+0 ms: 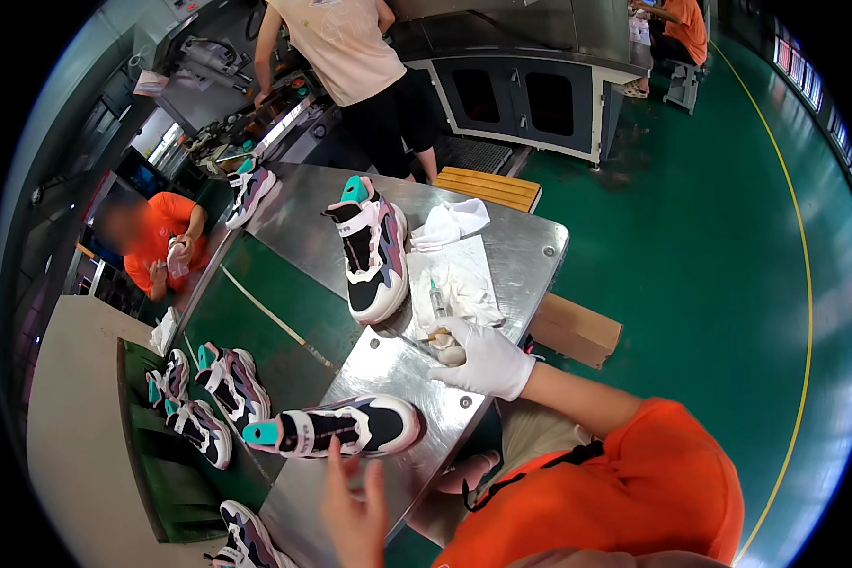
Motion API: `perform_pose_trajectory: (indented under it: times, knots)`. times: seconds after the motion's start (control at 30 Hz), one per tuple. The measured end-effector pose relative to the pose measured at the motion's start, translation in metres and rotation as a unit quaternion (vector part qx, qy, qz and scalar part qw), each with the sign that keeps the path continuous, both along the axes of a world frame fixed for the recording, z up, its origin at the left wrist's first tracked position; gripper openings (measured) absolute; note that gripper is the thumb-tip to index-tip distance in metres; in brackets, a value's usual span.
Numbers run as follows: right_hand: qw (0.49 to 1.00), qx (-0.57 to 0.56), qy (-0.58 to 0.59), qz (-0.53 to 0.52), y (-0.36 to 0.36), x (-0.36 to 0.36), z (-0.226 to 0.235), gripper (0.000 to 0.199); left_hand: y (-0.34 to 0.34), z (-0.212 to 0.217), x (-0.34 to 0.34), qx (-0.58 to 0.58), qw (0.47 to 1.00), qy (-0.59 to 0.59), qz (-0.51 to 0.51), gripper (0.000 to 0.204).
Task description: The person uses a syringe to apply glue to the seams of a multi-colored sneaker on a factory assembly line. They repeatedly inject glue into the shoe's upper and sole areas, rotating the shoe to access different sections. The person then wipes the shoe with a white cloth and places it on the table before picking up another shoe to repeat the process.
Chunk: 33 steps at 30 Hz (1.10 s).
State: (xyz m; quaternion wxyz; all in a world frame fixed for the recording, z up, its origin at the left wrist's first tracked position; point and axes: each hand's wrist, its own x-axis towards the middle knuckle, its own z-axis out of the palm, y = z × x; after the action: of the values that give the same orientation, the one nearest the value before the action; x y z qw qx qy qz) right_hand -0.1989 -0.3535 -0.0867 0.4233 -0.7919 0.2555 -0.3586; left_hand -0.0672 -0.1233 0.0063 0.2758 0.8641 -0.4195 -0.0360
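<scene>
My left hand (353, 506), bare, is open with fingers apart beside a sneaker (350, 426). This white, black and mauve shoe with a turquoise heel tab lies lengthwise on the near metal table (293, 516). My right hand (483, 362), in a white glove, is closed at the table's right side. A thin brownish piece shows at its fingertips, but its kind is unclear. Just beyond the fingers, a small clear syringe-like tube with a green tip (436, 299) rests on crumpled white cloth (469, 289). A matching sneaker (367, 251) stands left of the cloth, toe toward me.
Several similar sneakers (232, 383) sit on the green conveyor belt (279, 331) at left. Another sneaker (251, 192) stands farther off. A person in orange (170, 237) works across the belt. Ahead, another person (341, 47) stands at machinery. A cardboard box (575, 329) is at right.
</scene>
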Motion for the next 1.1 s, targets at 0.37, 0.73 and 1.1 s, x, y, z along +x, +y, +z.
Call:
perform_pose_trajectory:
  times: [0.37, 0.73, 1.1]
  knots:
    - [0.974, -0.042, 0.214, 0.065, -0.034, -0.002, 0.045, 0.058, 0.009, 0.043, 0.143, 0.065, 0.957, -0.193, -0.205, 0.074]
    - [0.804, 0.420, 0.010, 0.420, 0.036, 0.086, 0.104, 0.060, 0.117, -0.052, 0.045, -0.071, 0.925, -0.363, 0.088, 0.023]
    - [0.740, 0.477, 0.062, 0.471, 0.095, 0.174, 0.088, 0.071, 0.127, -0.040, 0.040, -0.044, 0.947, -0.311, 0.067, 0.016]
